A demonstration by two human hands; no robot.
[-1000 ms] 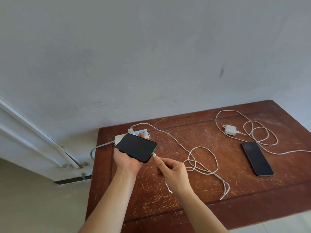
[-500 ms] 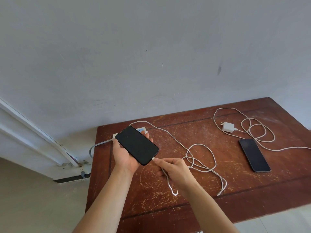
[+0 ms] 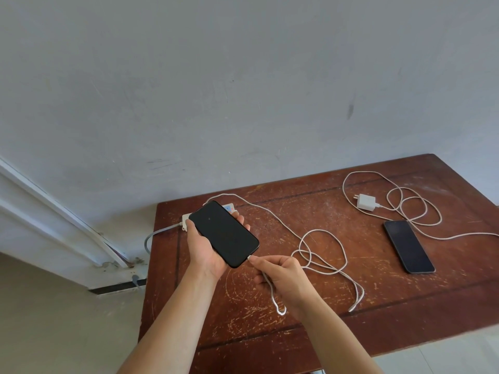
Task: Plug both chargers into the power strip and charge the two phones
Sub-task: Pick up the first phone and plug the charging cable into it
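Note:
My left hand (image 3: 205, 252) holds a black phone (image 3: 223, 232) above the table's left side, screen up and dark. My right hand (image 3: 283, 279) pinches the plug end of a white cable (image 3: 318, 233) against the phone's bottom edge. That cable loops over the table and runs back to the white power strip (image 3: 186, 220), which the phone mostly hides. A second black phone (image 3: 409, 247) lies flat on the right. Behind it sits a loose white charger brick (image 3: 366, 202) with its own coiled cable (image 3: 413, 211).
The scratched brown wooden table (image 3: 310, 333) stands against a grey wall. The strip's grey cord (image 3: 151, 236) drops off the table's left edge toward the floor. A white frame runs along the wall at the left.
My right hand has brought the cable plug up to the phone's bottom edge. My left hand has turned the phone more lengthwise and tilted it toward the plug.

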